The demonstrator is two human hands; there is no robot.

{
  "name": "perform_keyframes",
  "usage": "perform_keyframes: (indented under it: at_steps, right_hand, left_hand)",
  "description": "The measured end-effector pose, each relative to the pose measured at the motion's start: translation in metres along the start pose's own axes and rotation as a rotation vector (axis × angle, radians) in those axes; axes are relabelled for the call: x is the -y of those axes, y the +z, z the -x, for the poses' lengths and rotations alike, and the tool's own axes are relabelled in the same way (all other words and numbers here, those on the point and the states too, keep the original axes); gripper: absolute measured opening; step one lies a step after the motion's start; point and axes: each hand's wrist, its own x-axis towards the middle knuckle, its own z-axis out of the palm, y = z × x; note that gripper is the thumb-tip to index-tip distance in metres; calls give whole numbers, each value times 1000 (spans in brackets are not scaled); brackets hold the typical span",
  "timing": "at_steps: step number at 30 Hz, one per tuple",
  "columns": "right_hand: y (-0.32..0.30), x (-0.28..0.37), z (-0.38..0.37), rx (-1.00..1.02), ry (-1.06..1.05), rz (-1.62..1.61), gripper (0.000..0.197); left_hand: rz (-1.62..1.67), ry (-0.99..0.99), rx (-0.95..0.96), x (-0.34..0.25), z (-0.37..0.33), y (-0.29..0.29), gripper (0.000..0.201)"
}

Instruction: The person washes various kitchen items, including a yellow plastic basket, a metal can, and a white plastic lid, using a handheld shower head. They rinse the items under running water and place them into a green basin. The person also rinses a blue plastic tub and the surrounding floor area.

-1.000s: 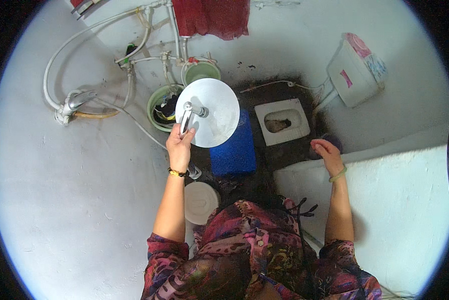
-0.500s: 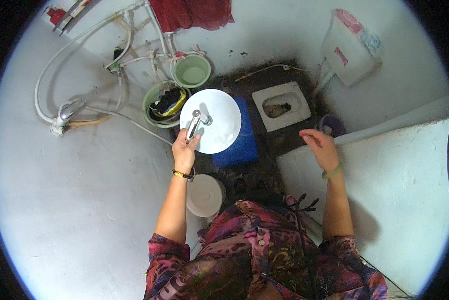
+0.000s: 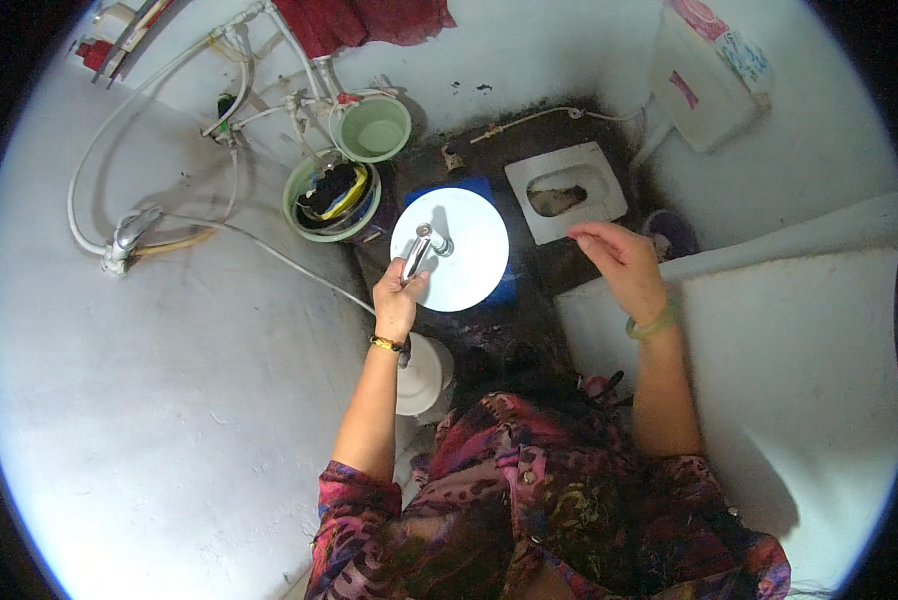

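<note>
My left hand (image 3: pixel 397 303) is closed round the chrome handle of a white round disc (image 3: pixel 474 270). The handle bends like a tap and joins the disc near its middle. Held up in front of me, the disc partly covers a blue flat thing (image 3: pixel 459 190) on the floor. My right hand (image 3: pixel 621 268) is raised at the right with nothing visible in it, its fingers loosely curved and the thumb a little apart. It is nearest to a squat toilet (image 3: pixel 614 205), in front of the toilet's near edge in this view.
A green bucket (image 3: pixel 402 147) and a green basin (image 3: pixel 292 190) with dark and yellow contents stand by the back wall. A white hose (image 3: pixel 289 257) runs from a chrome wall fitting (image 3: pixel 134 228) to near my left hand. Close to me is a white bucket (image 3: pixel 419 385). A cistern (image 3: pixel 709 95) hangs back right.
My left hand and the disc have moved right together, baring more floor beside the green basin. My right hand has shifted left. The whole view has tilted slightly.
</note>
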Motion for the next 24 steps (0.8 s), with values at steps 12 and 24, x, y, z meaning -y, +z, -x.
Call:
perform_keyframes:
  at_steps: [12, 24]
  right_hand:
    - [-22, 56, 24, -105, -130, 145, 14]
    - [-20, 74, 62, -129, -98, 262, 13]
  left_hand:
    - [-330, -85, -243, 53, -38, -42, 17]
    - [-110, 262, -441, -18, -89, -93, 13]
